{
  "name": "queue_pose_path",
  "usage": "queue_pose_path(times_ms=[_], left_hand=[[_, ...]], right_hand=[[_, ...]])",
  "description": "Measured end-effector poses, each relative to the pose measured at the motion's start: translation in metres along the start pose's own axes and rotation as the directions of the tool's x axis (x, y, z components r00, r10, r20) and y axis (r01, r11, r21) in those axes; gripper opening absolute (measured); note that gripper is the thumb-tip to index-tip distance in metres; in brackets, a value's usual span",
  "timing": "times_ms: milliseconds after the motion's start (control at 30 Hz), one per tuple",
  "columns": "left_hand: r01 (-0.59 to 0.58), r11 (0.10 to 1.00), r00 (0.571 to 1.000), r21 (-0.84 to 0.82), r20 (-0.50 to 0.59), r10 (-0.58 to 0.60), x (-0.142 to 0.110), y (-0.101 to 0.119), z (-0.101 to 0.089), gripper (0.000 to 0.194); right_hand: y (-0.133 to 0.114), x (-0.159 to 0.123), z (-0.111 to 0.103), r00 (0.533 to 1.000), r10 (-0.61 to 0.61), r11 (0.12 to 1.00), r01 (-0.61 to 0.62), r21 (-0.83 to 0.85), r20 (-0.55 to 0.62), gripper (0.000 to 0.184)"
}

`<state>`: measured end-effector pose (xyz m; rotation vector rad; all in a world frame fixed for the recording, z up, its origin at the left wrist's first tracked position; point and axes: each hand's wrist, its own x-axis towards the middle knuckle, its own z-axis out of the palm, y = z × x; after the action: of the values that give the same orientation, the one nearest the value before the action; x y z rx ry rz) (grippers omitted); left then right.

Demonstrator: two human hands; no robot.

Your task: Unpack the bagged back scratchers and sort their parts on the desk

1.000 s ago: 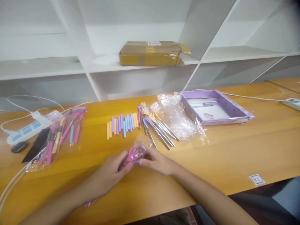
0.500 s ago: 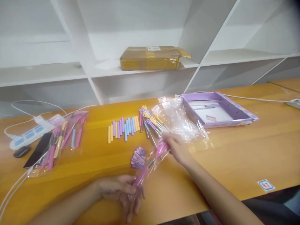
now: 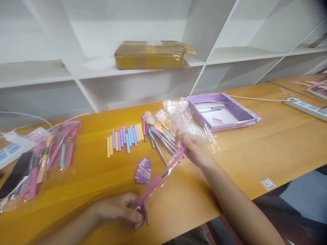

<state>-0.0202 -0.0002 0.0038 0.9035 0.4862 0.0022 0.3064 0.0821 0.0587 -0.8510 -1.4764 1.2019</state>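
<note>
A pink back scratcher with a bare metal shaft section lies slantwise between my hands, inside a clear plastic bag. My left hand is closed on its lower handle end. Higher up, my right hand pinches the bag at the upper pink end, partly covering it. Just beyond are several metal rods with hand-shaped heads in yellow, purple and blue. Left of them, coloured handle sleeves stand in a rough row. Small purple cards lie fanned beneath, near my left hand.
Clear empty bags are heaped beside a purple tray holding a few thin rods and a card. Bagged scratchers lie at left by a power strip. A taped carton sits on the shelf behind; a sticker marks the table's front edge.
My view has turned right, shifting everything leftward. My left fingers have closed around the lower end, and the bagged scratcher is pulled straighter between both hands.
</note>
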Motion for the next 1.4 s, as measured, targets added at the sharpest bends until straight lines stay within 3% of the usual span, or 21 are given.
queue_pose_path(times_ms=[67,167,200,267,300,367,433,567,667,767,833,933,1000,1133,1167,1200,1267,1333,1367,1400], left_hand=[[0.015,1.0,1.0,-0.017,0.003,-0.015,0.001,-0.001,0.0,0.059],[0.002,0.998,1.0,-0.07,-0.026,-0.003,0.003,-0.003,0.001,0.062],[0.003,0.998,0.999,-0.067,-0.037,-0.006,0.003,-0.003,0.001,0.062],[0.022,0.999,0.999,-0.033,-0.035,-0.023,0.003,-0.002,0.002,0.062],[0.027,1.0,0.999,-0.003,-0.028,-0.027,0.003,-0.001,0.002,0.061],[0.004,0.997,1.0,0.075,-0.018,-0.003,0.002,0.001,0.003,0.057],[-0.032,0.991,0.999,0.131,-0.012,0.034,0.001,0.003,0.003,0.054],[-0.014,0.995,1.0,0.103,0.0,0.014,0.003,0.002,0.004,0.059],[0.009,0.996,0.998,0.086,-0.059,-0.003,0.003,0.001,0.004,0.059],[0.036,0.991,0.998,0.129,-0.047,-0.031,0.003,0.001,0.003,0.058],[0.049,0.987,0.999,0.155,-0.017,-0.047,0.001,0.002,0.003,0.058],[0.051,0.982,0.999,0.184,-0.006,-0.05,0.0,0.004,0.002,0.053],[0.038,0.985,0.999,0.166,0.013,-0.041,-0.001,0.006,0.002,0.055],[-0.002,0.993,0.999,0.116,0.054,-0.004,-0.002,0.007,0.003,0.054],[-0.005,0.994,0.998,0.112,0.056,-0.001,-0.002,0.007,0.003,0.053],[-0.006,0.995,0.998,0.097,0.062,0.0,-0.002,0.006,0.004,0.053],[-0.011,1.0,0.997,0.02,0.076,0.01,-0.001,0.006,0.004,0.053],[-0.019,0.997,0.996,-0.075,0.084,0.025,0.0,0.006,0.004,0.05],[-0.017,0.994,0.996,-0.105,0.086,0.027,0.0,0.006,0.004,0.049],[-0.014,0.993,0.996,-0.118,0.085,0.024,0.0,0.006,0.004,0.047]], right_hand=[[0.003,0.002,-0.002,0.996,-0.01,1.0,0.009,0.007,0.089,0.049],[0.002,0.002,-0.004,0.996,-0.066,0.992,0.06,0.113,0.054,0.047],[0.001,0.001,-0.007,0.989,-0.045,0.991,0.027,0.128,0.14,0.042],[-0.001,-0.001,-0.013,0.921,-0.001,0.99,-0.053,0.127,0.389,0.028],[-0.001,-0.002,-0.017,0.897,-0.024,0.986,-0.052,0.159,0.441,0.022],[0.001,-0.003,-0.023,0.941,-0.149,0.946,0.046,0.32,0.305,0.018],[0.005,-0.002,-0.025,0.969,-0.187,0.914,0.11,0.391,0.163,0.02],[0.016,0.004,-0.016,0.941,-0.1,0.95,-0.007,0.313,0.323,0.02],[0.019,0.005,-0.008,0.965,-0.179,0.902,0.084,0.423,0.191,0.019],[0.018,0.003,-0.006,0.906,-0.14,0.951,0.01,0.31,0.401,0.015],[0.017,0.001,-0.007,0.881,-0.143,0.959,0.012,0.282,0.451,0.012],[0.016,0.0,-0.009,0.938,-0.239,0.912,0.127,0.39,0.253,0.011],[0.015,0.003,-0.011,0.951,-0.256,0.907,0.173,0.385,0.173,0.013],[0.01,0.008,-0.014,0.96,-0.235,0.851,0.279,0.445,-0.151,0.015],[0.01,0.008,-0.013,0.963,-0.206,0.849,0.264,0.457,-0.173,0.015],[0.011,0.007,-0.009,0.979,-0.165,0.867,0.203,0.454,-0.122,0.017],[0.014,0.005,0.001,0.984,-0.069,0.927,0.003,0.374,0.163,0.034],[0.019,0.005,0.011,0.916,0.012,0.963,-0.12,0.243,0.402,0.04],[0.021,0.006,0.014,0.911,0.025,0.97,-0.122,0.211,0.411,0.035],[0.021,0.008,0.013,0.942,0.012,0.974,-0.087,0.208,0.336,0.031]])
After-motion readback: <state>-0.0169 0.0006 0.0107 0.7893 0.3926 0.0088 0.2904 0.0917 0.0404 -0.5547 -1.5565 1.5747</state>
